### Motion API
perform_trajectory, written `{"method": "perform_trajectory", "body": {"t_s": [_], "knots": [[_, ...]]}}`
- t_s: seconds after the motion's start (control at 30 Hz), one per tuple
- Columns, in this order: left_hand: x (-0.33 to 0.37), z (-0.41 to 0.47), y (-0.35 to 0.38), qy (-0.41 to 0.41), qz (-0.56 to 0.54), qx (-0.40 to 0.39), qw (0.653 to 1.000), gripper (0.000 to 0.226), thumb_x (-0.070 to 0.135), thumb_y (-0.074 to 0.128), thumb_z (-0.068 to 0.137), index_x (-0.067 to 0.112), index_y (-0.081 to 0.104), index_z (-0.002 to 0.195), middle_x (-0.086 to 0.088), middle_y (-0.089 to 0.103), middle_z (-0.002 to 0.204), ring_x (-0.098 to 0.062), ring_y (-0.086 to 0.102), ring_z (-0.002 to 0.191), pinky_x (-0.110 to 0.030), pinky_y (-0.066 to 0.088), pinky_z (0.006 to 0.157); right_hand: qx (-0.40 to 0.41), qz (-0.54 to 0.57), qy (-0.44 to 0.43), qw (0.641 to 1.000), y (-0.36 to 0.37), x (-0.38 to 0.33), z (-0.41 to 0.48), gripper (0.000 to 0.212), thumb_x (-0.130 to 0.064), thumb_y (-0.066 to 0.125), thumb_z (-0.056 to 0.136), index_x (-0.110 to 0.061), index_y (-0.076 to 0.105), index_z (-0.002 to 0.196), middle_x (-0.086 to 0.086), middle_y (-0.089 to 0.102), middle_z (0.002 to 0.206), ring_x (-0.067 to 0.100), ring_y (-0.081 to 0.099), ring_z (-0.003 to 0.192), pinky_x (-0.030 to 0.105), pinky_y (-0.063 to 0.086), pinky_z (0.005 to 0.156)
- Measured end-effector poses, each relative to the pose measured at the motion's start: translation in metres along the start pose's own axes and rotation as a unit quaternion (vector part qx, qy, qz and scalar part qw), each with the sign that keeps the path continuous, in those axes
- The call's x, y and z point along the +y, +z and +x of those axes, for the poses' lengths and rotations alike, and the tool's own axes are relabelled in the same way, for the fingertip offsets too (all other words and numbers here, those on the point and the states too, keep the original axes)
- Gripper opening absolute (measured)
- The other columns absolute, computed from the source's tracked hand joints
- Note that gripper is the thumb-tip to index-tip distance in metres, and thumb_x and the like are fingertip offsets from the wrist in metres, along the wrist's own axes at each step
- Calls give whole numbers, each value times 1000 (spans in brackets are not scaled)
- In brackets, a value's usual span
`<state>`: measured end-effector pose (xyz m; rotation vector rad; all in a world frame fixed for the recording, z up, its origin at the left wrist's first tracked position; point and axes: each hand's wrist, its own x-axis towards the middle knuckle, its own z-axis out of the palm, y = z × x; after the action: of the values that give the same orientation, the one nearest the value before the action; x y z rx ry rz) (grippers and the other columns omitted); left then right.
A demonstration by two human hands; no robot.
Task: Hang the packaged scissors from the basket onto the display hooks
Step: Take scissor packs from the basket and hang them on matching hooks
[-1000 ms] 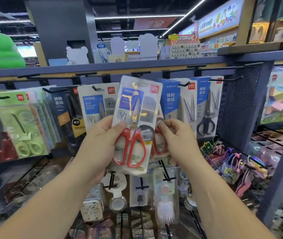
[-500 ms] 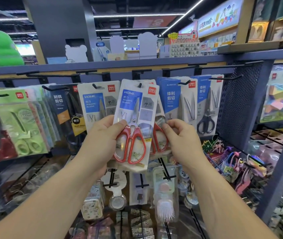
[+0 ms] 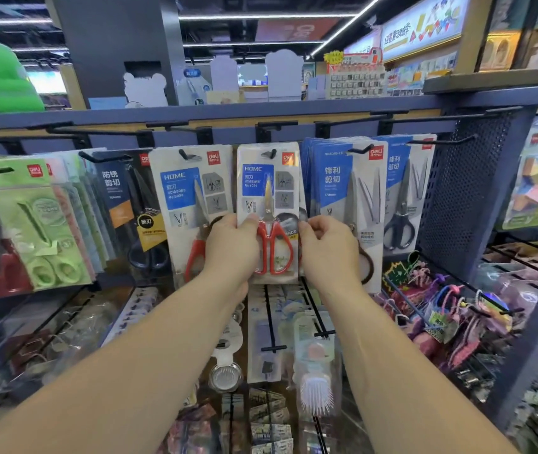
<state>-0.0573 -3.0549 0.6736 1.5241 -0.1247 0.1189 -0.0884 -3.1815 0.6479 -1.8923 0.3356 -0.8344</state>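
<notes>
Packaged scissors (image 3: 269, 204), red-handled on a white and blue card, hang upright at the middle of the display, with the tip of a black hook (image 3: 272, 154) showing through the card's hang hole. Grip: the left hand (image 3: 231, 247) pinches the card's lower left edge, thumb on the front beside the red handles and fingers hidden behind. The right hand (image 3: 326, 247) holds the lower right edge with curled fingers, so both hands have hold of the one pack. The pack sits between a like pack (image 3: 192, 191) on the hook to the left and a stack of blue-carded packs (image 3: 336, 178) to the right, just beside both. Judged step: seating the card on its hook. To do this well, slide the card straight back along the wire, keeping it level so the hole does not bind on the upturned tip. Let it hang square with its neighbours before the fingers loosen. How far along the wire the card sits cannot be told from this view. The basket is out of view.
</notes>
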Motion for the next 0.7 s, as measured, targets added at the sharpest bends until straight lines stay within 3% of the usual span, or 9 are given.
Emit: {"method": "perform_trajectory", "body": {"t_s": [0.13,0.23,0.33,0.4,0.47,0.53,0.6,0.7], "knots": [[-5,2,6,39,46,41,997,19,30,53,110,16,65,103,1,71,102,-10,63,78,-21,50,59,-8,-9,-1,1000,0,-2,-7,29,-23,51,107,-14,69,128,4,73,120,21,64,113,37,51,97],[-12,-5,5,52,82,41,994,18,38,52,109,21,58,111,-2,70,111,-16,64,91,-37,56,81,-22,21,-6,1000,-4,-4,-21,30,-23,53,107,-17,67,133,0,72,124,16,65,116,40,53,104],[-21,-19,-4,58,113,21,992,22,37,53,109,23,54,126,2,68,113,-20,66,106,-46,55,99,-36,19,-23,999,-15,-4,-37,33,-26,56,107,-17,63,138,-6,69,125,9,63,115,24,51,100],[-26,-28,-12,62,120,4,991,23,33,53,109,23,54,130,6,67,109,-19,66,107,-43,53,97,-43,4,-29,999,-26,-2,-46,35,-26,58,106,-16,61,140,-8,67,124,3,61,113,8,43,91],[-31,-39,-22,63,132,-15,989,29,28,54,109,24,51,137,10,65,113,-16,64,109,-37,48,92,-44,-14,-31,998,-39,3,-56,34,-23,59,105,-19,61,139,-11,65,122,-3,61,108,3,39,86],[-37,-52,-33,61,145,-39,987,40,24,56,108,23,46,148,9,62,125,-8,59,107,-27,44,86,-42,-26,-26,998,-52,10,-72,27,-23,61,104,-23,66,131,-14,68,117,-8,61,104,9,45,87],[-44,-66,-44,45,126,-74,988,48,20,58,108,22,43,152,6,57,136,-4,57,109,-18,40,83,-43,-36,1,998,-62,21,-90,16,-23,63,103,-26,71,117,-12,73,108,1,66,101,22,51,87],[-58,-86,-57,12,112,-124,986,48,27,63,106,26,45,150,9,55,141,-10,56,123,-28,43,97,-53,-58,64,995,-77,47,-123,8,-26,66,102,-32,70,103,-3,75,97,16,69,91,34,56,82]]}}
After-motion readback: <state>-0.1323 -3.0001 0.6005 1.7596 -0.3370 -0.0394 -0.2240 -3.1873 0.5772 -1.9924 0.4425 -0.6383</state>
